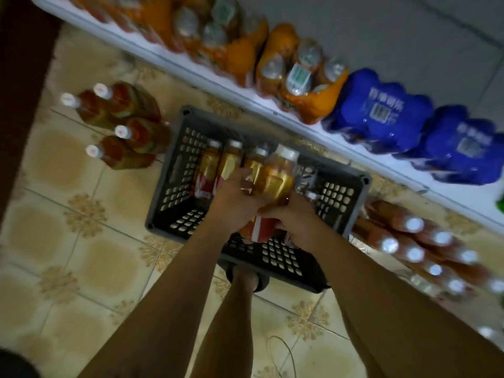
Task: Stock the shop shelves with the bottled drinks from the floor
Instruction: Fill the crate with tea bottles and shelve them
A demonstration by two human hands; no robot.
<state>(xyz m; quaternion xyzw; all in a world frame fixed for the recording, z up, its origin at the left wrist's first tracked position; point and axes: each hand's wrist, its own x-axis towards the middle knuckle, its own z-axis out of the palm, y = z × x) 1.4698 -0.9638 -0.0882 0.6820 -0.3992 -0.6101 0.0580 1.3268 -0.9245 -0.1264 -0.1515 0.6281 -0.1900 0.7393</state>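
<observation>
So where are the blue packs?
In the head view, the two blue shrink-wrapped packs sit on the white shelf at upper right, beside the orange wrapped bottle packs.

Bottles (218, 165) in crate (174, 170) before shelf (245, 96)

Two blue packs (379, 110); roughly four crate bottles (278, 173).

Bottle (276, 175) in the two-handed grip: clear glossy plastic w/ shiny gold-red label, white cap. Crate (174, 170) under the grip is matt dark plastic, perforated; floor (81, 241) below it glazed ceramic tile, slight sheen. Packs (379, 110) on the shelf (463, 197) beyond the grip are glossy shrink-wrap film, shelf itself smooth white
</observation>
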